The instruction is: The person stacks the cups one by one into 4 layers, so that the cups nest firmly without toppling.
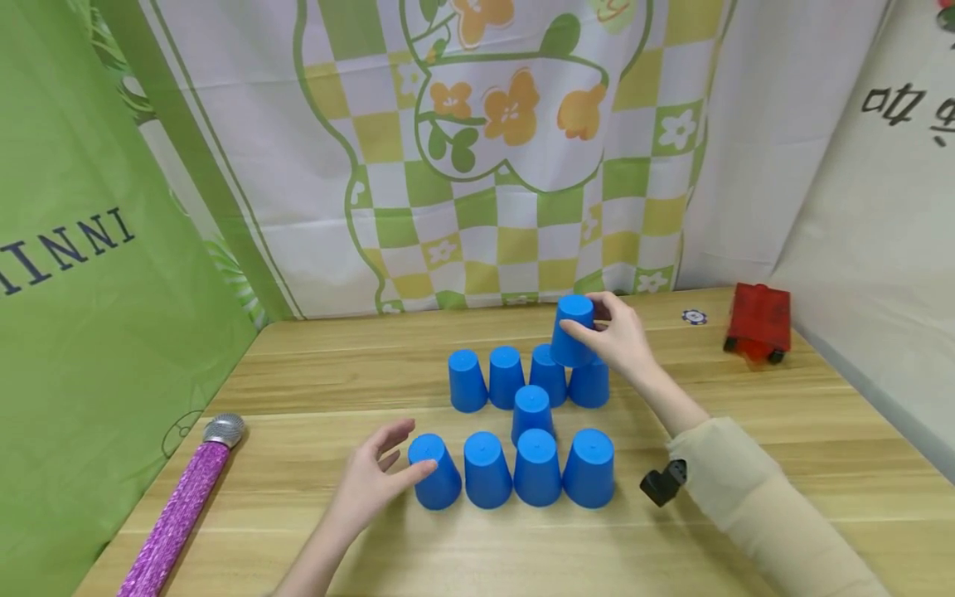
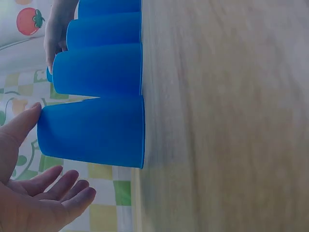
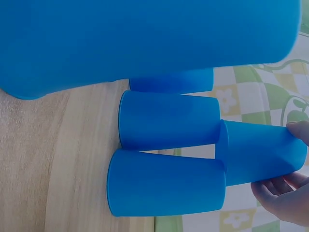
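Thumb and fingers of my right hand [image 1: 621, 338] grip an upside-down blue cup [image 1: 573, 333] by its sides. Its wide rim is right at the tops of the two rightmost cups in the back row [image 1: 548, 381], overlapping both in the right wrist view. My left hand [image 1: 370, 474] is beside the leftmost cup [image 1: 435, 474] of the front row, fingers spread and relaxed. In the left wrist view, its thumb tip [image 2: 33, 112] is right at that cup's top edge. One more upside-down blue cup [image 1: 532, 412] stands between the rows.
A microphone with a glittery purple handle [image 1: 179, 514] lies at the table's left. Toward the back right are a red toy vehicle [image 1: 759, 319] and a poker chip [image 1: 694, 317]. A patterned curtain [image 1: 515, 207] hangs behind the wooden table [image 1: 336, 373].
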A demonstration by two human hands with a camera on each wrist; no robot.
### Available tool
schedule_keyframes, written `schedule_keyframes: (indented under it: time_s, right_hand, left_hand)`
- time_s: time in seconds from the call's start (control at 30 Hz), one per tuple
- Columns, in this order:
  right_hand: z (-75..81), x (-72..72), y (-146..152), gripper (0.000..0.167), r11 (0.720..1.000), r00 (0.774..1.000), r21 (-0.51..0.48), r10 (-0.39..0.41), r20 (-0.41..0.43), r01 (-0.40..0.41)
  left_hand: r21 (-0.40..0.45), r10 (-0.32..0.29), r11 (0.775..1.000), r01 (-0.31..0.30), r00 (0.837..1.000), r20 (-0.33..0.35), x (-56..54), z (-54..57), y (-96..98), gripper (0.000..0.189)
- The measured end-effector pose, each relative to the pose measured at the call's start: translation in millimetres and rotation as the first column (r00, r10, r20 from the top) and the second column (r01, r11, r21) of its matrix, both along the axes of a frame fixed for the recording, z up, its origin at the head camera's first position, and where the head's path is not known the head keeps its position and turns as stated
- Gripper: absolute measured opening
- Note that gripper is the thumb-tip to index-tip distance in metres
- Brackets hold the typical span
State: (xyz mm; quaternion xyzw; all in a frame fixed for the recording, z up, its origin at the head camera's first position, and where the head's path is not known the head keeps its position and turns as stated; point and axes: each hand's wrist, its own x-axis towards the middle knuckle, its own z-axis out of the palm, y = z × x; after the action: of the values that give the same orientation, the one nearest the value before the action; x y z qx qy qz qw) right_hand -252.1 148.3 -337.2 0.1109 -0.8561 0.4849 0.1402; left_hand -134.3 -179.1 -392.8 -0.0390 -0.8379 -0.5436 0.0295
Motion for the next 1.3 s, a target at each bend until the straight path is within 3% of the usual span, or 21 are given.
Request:
schedule_keyframes:
  time_s: [0.23, 0.83, 1.07, 1.3]
  right_hand:
    - [-1.9, -0.9, -1, 0.052, 1.000, 1.000, 0.001, 0.003, -0.005, -0.003]
    - [-5.3, 3.8, 5, 0.057, 0.999, 1.000, 0.018, 0.028, 0.004, -0.028]
    - [-5.1, 21.4, 17, 0.068, 0.999, 0.997, 0.032, 0.018, 0.077, -0.020]
    - [-5.3, 47.3, 31, 0.070, 0.997, 0.992, 0.055, 0.045, 0.114, -0.052]
  left_hand:
    - [0.001, -0.055, 0.998, 0.055, 0.998, 0.006, 1.8, -2.3, 2.9, 0.061]
    - [-0.022, -0.059, 0.998, 0.058, 0.998, -0.002, 3.2, -3.4, 6.5, 0.048]
    - [-0.012, -0.073, 0.997, 0.073, 0.997, 0.005, 2.8, -3.0, 5.5, 0.046]
    - [-0.025, -0.038, 0.999, 0.038, 0.999, 0.004, 3.7, 4.4, -0.3, 0.044]
